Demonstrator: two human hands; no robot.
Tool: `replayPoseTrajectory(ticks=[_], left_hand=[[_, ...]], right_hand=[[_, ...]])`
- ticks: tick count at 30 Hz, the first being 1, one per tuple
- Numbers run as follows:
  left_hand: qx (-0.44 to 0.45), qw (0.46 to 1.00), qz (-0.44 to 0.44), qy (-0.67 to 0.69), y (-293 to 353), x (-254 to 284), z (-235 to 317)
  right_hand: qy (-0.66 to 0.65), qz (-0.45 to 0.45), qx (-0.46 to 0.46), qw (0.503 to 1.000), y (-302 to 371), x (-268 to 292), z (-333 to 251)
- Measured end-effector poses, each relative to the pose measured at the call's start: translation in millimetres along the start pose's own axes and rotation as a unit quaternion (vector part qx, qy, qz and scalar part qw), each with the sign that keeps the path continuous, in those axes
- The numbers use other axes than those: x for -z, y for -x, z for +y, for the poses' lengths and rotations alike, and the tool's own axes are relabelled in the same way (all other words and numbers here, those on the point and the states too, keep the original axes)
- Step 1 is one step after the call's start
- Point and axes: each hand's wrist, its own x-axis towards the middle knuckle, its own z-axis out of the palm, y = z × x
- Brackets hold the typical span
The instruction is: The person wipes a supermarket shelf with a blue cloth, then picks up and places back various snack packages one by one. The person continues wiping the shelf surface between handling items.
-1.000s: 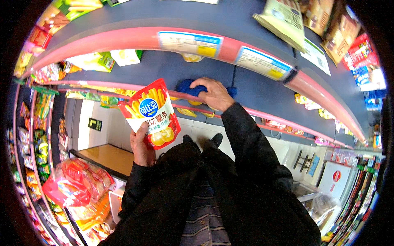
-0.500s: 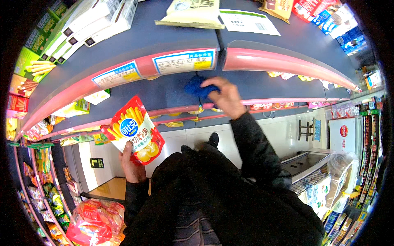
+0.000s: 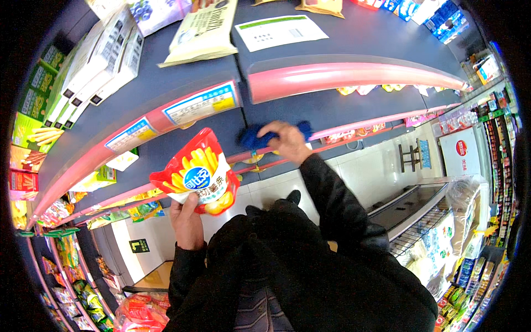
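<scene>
Snack pouch (image 3: pixel 200 172), its contents hidden, is gripped in the left hand (image 3: pixel 187 222).

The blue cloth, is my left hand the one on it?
No, the right hand is on the blue cloth, while the left hand holds the red pouch.

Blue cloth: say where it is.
In the head view, above centre, the blue cloth lies under the right hand on the lower shelf, right of the snack bag.
</scene>
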Motion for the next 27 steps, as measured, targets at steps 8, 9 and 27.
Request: replayPoseTrajectory(ticks=[8, 9, 27], left_hand=[[-0.025, 0.984, -0.105, -0.143, -31.9, -104.8, -3.1], [-0.028, 0.979, -0.120, -0.164, -38.0, -119.9, -8.1], [-0.050, 0.958, -0.183, -0.217, -248.5, -281.6, -136.3]], right_hand=[[-0.337, -0.036, -0.190, 0.921, 87.9, 46.7, -35.5], [-0.330, 0.004, -0.194, 0.924, 106.8, 53.7, -28.7], [-0.533, 0.288, -0.404, 0.685, 242.2, 79.9, 25.8]])
